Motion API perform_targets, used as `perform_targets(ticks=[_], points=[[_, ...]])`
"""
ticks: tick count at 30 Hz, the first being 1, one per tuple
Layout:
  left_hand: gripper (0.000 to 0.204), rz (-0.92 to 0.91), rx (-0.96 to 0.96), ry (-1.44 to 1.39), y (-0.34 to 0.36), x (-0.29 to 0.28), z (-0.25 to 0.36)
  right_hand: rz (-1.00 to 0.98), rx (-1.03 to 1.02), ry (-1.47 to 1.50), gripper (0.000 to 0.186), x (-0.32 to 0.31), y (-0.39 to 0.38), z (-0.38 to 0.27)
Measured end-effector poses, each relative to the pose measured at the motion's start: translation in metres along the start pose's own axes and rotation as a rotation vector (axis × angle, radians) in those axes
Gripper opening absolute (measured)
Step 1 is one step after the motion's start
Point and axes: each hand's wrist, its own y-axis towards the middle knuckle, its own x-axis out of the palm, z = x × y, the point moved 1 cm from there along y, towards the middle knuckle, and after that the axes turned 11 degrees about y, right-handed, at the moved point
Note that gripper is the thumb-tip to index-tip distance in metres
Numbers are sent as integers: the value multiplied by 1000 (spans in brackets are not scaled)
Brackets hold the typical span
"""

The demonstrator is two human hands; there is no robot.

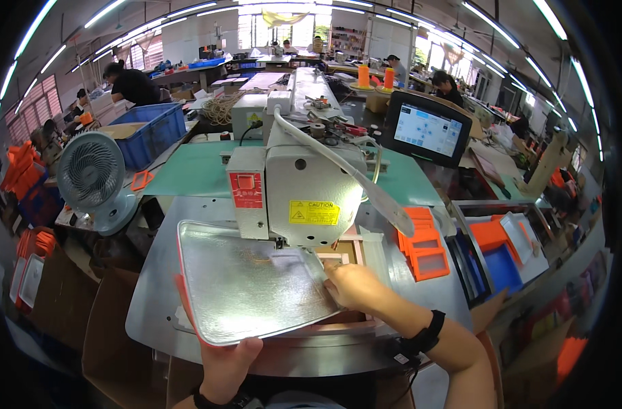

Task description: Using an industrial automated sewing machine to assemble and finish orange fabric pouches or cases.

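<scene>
My left hand (223,367) grips the near left corner of a silver rectangular panel (256,293) with rounded corners, a raised rim and an orange edge. The thumb lies along its rim; the other fingers are mostly hidden beneath. The panel is tilted, its far edge under the head of a large sewing machine (302,184). At the panel's right side my right hand (355,286) has its fingers curled together, beside a light-coloured frame (352,251) lying below the machine head. What those fingertips pinch, if anything, is hidden.
Orange pieces with windows (423,244) lie right of the machine. Behind them stands a control screen (428,129); a bin (502,269) with orange and white pieces is further right. On the left are a fan (93,170), a blue crate (150,133) and cardboard boxes (110,320).
</scene>
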Motion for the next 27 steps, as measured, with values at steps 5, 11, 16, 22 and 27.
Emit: perform_targets(ticks=[5, 11, 16, 22, 27], points=[[53, 274, -555, -226, -4, -11, -25, 11, -37, 219, 32, 12, 1, -24], [31, 506, -728, -315, -7, -86, -31, -98, -148, 256, 29, 7, 1, -45], [32, 657, -588, -514, -29, -166, -24, 238, -407, 254, 31, 0, -13, -52], [43, 346, -297, -534, -24, -148, -19, 168, -441, 607, 14, -12, -21, -58], [52, 300, -235, -613, 4, -99, -24, 538, -278, 756, 4, -46, -32, -24]])
